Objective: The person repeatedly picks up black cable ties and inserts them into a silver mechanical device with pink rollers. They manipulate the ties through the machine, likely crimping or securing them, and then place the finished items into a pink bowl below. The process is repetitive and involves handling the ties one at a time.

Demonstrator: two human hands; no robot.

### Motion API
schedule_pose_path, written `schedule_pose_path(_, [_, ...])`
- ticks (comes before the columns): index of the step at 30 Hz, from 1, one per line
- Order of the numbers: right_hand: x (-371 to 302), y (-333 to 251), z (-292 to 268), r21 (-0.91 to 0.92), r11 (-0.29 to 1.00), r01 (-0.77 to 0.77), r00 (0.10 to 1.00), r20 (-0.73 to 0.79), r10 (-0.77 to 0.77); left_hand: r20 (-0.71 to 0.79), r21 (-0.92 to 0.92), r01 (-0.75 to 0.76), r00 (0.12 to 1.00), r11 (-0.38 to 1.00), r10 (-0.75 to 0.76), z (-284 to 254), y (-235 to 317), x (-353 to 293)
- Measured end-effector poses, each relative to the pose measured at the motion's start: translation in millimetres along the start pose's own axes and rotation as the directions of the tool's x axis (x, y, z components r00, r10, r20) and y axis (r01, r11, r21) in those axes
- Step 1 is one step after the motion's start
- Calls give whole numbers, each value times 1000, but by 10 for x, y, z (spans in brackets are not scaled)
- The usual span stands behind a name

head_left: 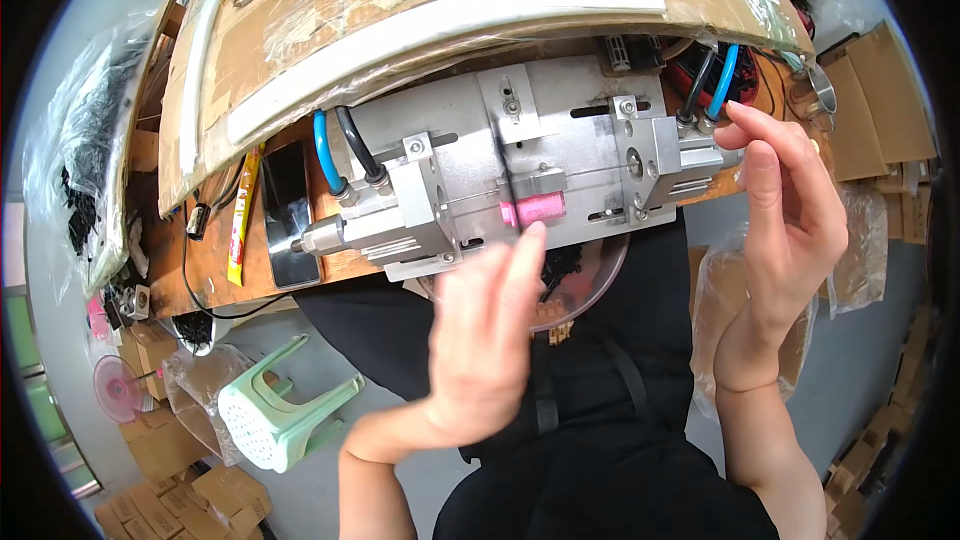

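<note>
A metal fixture plate [450, 120] carries a clamp unit at each end. At its middle a small pink block [540, 208] sits against a metal piece, and a thin dark strip [508, 175] runs over it toward me. My left hand [485, 340] is just in front of the pink block, one fingertip close to its lower edge. Motion blurs its fingers, so I cannot tell whether they grip the strip. My right hand [800, 200] is raised beside the right clamp unit [680, 155], thumb and forefinger apart, with nothing visible between them.
Blue and black hoses [328, 150] join both clamp units. A plastic-wrapped cardboard sheet [420, 30] overhangs the fixture. On the wooden bench [255, 280] lie a phone [290, 200] and a yellow packet [243, 215]. Below are a clear bowl [590, 300] and a green stool [275, 410].
</note>
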State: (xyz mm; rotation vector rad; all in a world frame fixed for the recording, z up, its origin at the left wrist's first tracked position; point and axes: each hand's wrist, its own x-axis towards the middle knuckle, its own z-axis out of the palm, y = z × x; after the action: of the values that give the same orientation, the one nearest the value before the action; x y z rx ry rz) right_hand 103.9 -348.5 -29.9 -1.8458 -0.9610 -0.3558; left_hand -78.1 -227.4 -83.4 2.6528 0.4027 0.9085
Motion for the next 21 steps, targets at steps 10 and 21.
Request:
schedule_pose_path(10, [-82,91,-16,53,998,-24,1000,-13,25,361,254,-12,929,967,-83,300,139,-10])
schedule_pose_path(21, [-154,71,8,66,997,35,999,25,-37,370,155,85,919,984,-138,194,123,-52])
